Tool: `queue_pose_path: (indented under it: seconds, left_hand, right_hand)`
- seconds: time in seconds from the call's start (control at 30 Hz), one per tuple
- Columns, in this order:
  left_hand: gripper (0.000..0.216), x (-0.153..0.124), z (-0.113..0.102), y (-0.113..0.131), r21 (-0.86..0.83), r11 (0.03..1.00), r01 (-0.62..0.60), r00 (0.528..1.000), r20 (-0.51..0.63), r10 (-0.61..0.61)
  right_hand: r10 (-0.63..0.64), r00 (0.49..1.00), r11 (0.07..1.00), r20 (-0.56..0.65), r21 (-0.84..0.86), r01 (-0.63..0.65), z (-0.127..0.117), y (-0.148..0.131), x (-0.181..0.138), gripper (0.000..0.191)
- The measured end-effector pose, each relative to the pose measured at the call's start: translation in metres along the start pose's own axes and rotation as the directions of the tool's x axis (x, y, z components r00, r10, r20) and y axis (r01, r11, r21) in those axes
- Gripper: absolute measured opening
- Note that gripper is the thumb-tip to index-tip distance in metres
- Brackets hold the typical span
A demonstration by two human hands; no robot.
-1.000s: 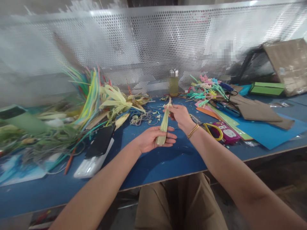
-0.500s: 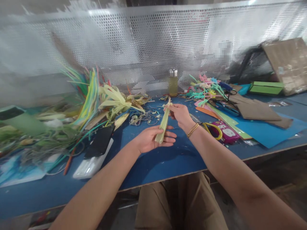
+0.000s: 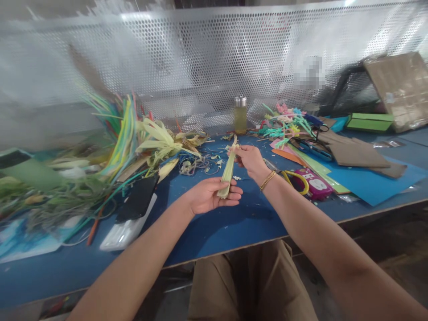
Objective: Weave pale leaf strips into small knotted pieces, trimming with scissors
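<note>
A pale green corn husk bundle (image 3: 228,171), narrow and gathered at its top, is held between my two hands above the blue table. My left hand (image 3: 214,194) is palm up under its wide lower end, the thumb pressing the husk against the fingers. At the narrow upper end, my right hand (image 3: 249,159) pinches the bundle; a gold chain bracelet (image 3: 268,180) circles that wrist. Yellow-handled scissors (image 3: 299,183) lie just right of my right wrist, beside a magenta box-like item (image 3: 316,183).
Loose corn husks (image 3: 160,138) and colourful strips (image 3: 125,138) pile up at the left, behind a black phone (image 3: 138,198). A lidded bottle (image 3: 240,116) stands at the back. Blue paper (image 3: 374,189), cardboard (image 3: 359,156) and pastel craft flowers (image 3: 284,125) lie at the right.
The fingers of my left hand have curled in slightly around the husk's lower end. My right hand keeps its pinch in nearly the same place.
</note>
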State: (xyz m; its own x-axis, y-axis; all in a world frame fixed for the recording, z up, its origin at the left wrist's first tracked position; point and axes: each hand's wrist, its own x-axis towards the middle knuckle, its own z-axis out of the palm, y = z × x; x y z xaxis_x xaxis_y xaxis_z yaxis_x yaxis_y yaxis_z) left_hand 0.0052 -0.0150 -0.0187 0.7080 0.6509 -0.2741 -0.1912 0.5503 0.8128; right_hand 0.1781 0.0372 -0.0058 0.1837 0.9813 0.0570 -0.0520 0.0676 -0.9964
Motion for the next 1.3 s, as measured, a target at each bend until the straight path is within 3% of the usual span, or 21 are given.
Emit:
queue_pose_path:
  seconds: [0.1, 0.2, 0.27, 0.33, 0.4, 0.5, 0.7, 0.93, 1.07, 1.13, 1.2, 1.3]
  left_hand:
    - [0.019, 0.0, 0.002, 0.003, -0.086, 0.994, -0.067, 0.995, -0.08, 0.06]
    - [0.021, 0.002, 0.002, 0.007, -0.181, 0.973, -0.142, 0.975, -0.195, 0.106]
    - [0.022, 0.003, 0.001, 0.01, -0.227, 0.958, -0.177, 0.961, -0.248, 0.119]
    - [0.023, 0.004, -0.001, 0.012, -0.254, 0.946, -0.201, 0.951, -0.283, 0.126]
    - [0.024, 0.005, -0.004, 0.014, -0.272, 0.937, -0.219, 0.942, -0.309, 0.13]
    - [0.026, 0.007, -0.009, 0.015, -0.301, 0.922, -0.244, 0.935, -0.324, 0.142]
    - [0.026, 0.009, -0.014, 0.013, -0.289, 0.924, -0.249, 0.943, -0.29, 0.164]
    - [0.024, 0.006, -0.013, 0.014, -0.287, 0.935, -0.207, 0.962, -0.233, 0.142]
    - [0.019, 0.002, -0.013, 0.018, -0.325, 0.9, -0.291, 0.937, -0.286, 0.2]
    - [0.016, 0.001, -0.014, 0.02, -0.32, 0.88, -0.35, 0.915, -0.318, 0.248]
    - [0.014, 0.0, -0.015, 0.021, -0.297, 0.872, -0.389, 0.898, -0.335, 0.286]
    - [0.012, 0.001, -0.014, 0.02, -0.258, 0.871, -0.418, 0.882, -0.347, 0.32]
  right_hand:
    - [0.006, 0.998, 0.985, 0.057, -0.174, 0.004, -0.003, 0.006, 0.004, 0.03]
    - [-0.232, 0.97, 0.878, 0.068, -0.415, 0.239, -0.005, 0.007, 0.003, 0.07]
    - [-0.464, 0.876, 0.716, 0.133, -0.526, 0.459, -0.005, 0.004, -0.002, 0.078]
    - [-0.591, 0.764, 0.56, 0.259, -0.55, 0.62, -0.003, 0.0, -0.009, 0.078]
    - [-0.606, 0.691, 0.464, 0.395, -0.53, 0.71, -0.001, -0.003, -0.017, 0.085]
    - [-0.524, 0.657, 0.396, 0.542, -0.527, 0.752, 0.003, -0.003, -0.025, 0.1]
    - [-0.449, 0.687, 0.389, 0.571, -0.567, 0.726, 0.007, 0.004, -0.025, 0.1]
    - [-0.507, 0.676, 0.409, 0.535, -0.542, 0.734, 0.007, 0.001, -0.026, 0.096]
    - [-0.579, 0.656, 0.445, 0.484, -0.487, 0.751, 0.007, -0.008, -0.031, 0.081]
    - [-0.579, 0.724, 0.551, 0.376, -0.474, 0.687, 0.007, -0.009, -0.032, 0.051]
    - [-0.474, 0.835, 0.691, 0.28, -0.469, 0.549, 0.008, -0.007, -0.031, 0.027]
    - [-0.198, 0.94, 0.875, 0.277, -0.383, 0.297, 0.013, -0.001, -0.031, 0.029]
